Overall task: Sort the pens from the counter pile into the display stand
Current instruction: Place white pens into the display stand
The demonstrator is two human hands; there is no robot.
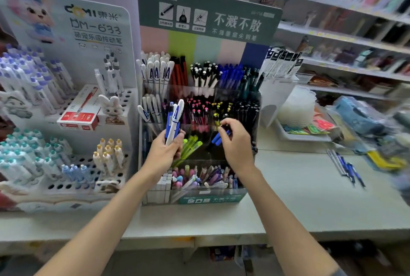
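Blue pens [218, 138], pinched in right hand [236, 142]: seat upright beside matching colour in display stand [210, 199]; left hand [163, 152] grips blue-white bunch [175, 118]

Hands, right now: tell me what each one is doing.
Left hand: grips blue and white pens.
Right hand: pinches a blue pen.

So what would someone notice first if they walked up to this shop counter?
Probably the two hands in the middle: the left hand grips a bunch of white and blue pens, while the right hand pinches blue pens at the display stand. That stand, under its big green sign, is packed with rows of colourful pens. To the right, a small pen pile lies on the counter.
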